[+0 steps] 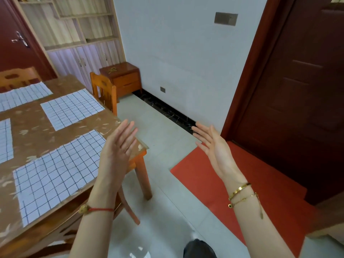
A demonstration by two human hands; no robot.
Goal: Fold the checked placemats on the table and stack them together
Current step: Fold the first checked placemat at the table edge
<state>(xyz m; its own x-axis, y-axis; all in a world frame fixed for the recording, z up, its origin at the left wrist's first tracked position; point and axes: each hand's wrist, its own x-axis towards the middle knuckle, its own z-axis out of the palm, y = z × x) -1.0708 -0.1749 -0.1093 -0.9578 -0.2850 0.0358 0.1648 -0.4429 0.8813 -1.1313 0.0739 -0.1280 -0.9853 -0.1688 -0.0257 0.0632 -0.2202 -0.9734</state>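
Note:
Several white placemats with dark blue checks lie flat and unfolded on the brown table (37, 127) at the left. The nearest placemat (57, 174) lies along the table's front edge, another placemat (72, 108) sits farther back, and two more show at the far left placemat (22, 95) and left-edge placemat (5, 140). My left hand (119, 146) is raised in the air over the table's near corner, fingers straight, holding nothing. My right hand (214, 142) is raised to the right over the floor, fingers straight and spread, holding nothing.
A wooden chair (105, 92) stands at the table's far right side, a small wooden cabinet (123, 79) behind it against the white wall. A red floor mat (242, 179) lies before a dark door (297, 90) at the right. Another chair back (16, 77) shows at far left.

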